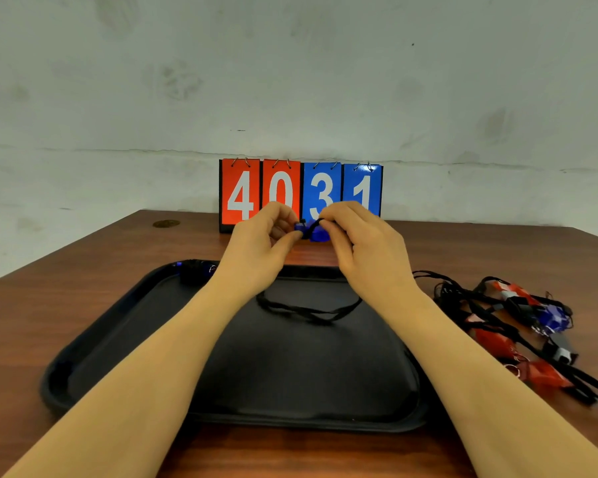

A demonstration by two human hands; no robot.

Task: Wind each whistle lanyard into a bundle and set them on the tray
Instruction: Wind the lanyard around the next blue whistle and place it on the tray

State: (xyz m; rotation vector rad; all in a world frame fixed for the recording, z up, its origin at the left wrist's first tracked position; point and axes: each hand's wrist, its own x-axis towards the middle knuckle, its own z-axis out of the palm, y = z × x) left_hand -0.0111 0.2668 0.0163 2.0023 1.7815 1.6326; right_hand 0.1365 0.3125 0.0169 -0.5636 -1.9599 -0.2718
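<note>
Above the black tray's [118,339] twelve o'clock edge, the left grip [263,236] pinches a blue whistle [311,231]; the right grip [353,236] pinches its black lanyard [308,310], which droops onto the tray.

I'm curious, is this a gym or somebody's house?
Hard to say; likely a plain workroom with sports gear. A flip scoreboard stands on a wooden table against a bare wall, with whistles piled by a tray.
</note>
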